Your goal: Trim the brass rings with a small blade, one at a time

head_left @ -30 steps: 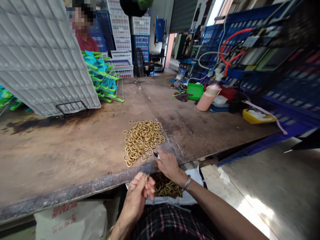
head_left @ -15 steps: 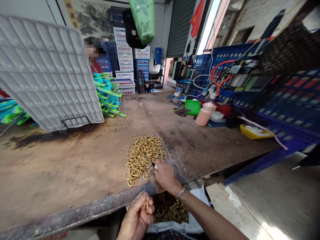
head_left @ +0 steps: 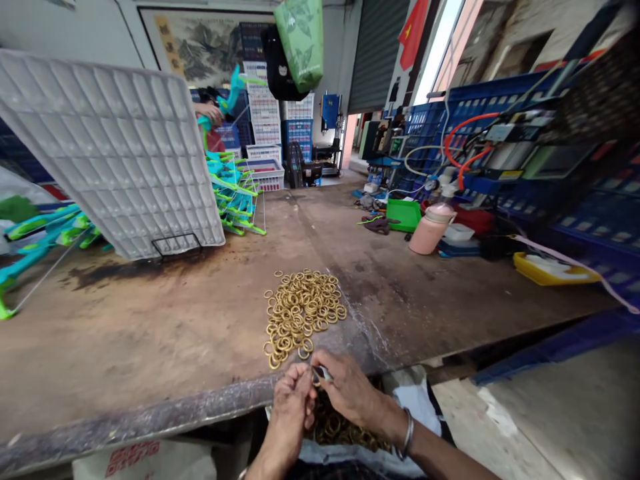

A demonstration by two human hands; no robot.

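Note:
My left hand (head_left: 291,405) is closed just past the table's front edge, its fingertips pinching a gold-coloured ring (head_left: 316,383) that is mostly hidden. My right hand (head_left: 354,392) meets it there, closed on a small dark-and-pale tool (head_left: 323,373) whose exact kind does not show. A loose pile of gold-coloured rings (head_left: 304,303) lies on the table beyond both hands. Under my hands, a pale bag (head_left: 411,400) holds many darker rings (head_left: 340,427).
A ribbed grey-white panel (head_left: 125,160) leans in a black wire stand on the table's left, with turquoise-and-green plastic parts (head_left: 237,193) around it. Behind it, a co-worker's hand (head_left: 209,112) holds one such part. At right are a pink bottle (head_left: 431,230), green tray (head_left: 404,215) and yellow tray (head_left: 553,269).
My right hand has drawn back from the ring pile with the small tool and met my left hand at the table edge. Behind the panel, the co-worker's hand has raised a turquoise part.

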